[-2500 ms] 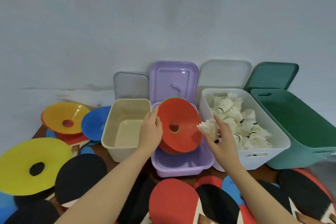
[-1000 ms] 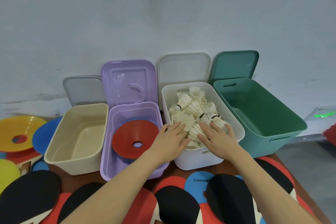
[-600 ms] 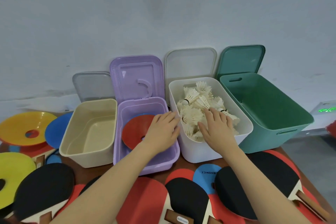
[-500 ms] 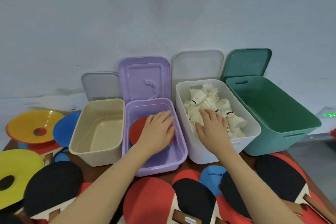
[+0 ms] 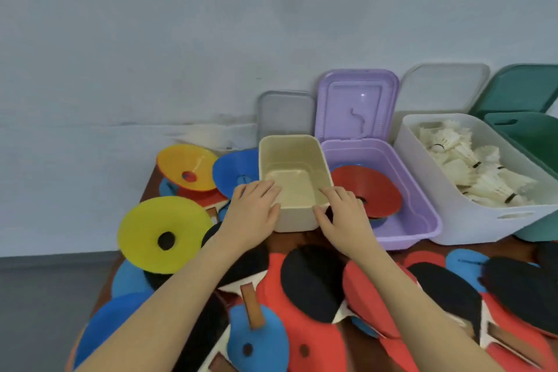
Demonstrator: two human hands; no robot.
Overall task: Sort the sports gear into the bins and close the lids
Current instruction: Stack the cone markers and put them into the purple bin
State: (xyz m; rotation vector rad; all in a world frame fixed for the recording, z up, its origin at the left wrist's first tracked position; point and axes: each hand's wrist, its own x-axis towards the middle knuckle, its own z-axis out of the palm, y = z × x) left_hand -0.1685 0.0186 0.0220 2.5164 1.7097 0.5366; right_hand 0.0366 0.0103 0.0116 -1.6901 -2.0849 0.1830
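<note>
An empty cream bin (image 5: 291, 157) stands at the middle of the row. My left hand (image 5: 253, 213) grips its near left corner and my right hand (image 5: 342, 214) grips its near right corner, fingers over the rim. To its right a purple bin (image 5: 413, 214) holds a red disc cone (image 5: 370, 193). Further right a white bin (image 5: 471, 220) is full of shuttlecocks (image 5: 471, 169), and a green bin (image 5: 531, 142) sits at the frame edge. Table tennis paddles (image 5: 314, 284) lie in front.
Four lids lean on the wall behind the bins: grey (image 5: 285, 113), purple (image 5: 357, 104), clear (image 5: 442, 87), green (image 5: 525, 87). Yellow (image 5: 164, 232), orange (image 5: 188, 166) and blue (image 5: 235, 172) disc cones lie left of the cream bin, near the table's left edge.
Both hands left the purple bin and the shuttlecock bin and moved left onto the cream bin's near corners. The view swung left.
</note>
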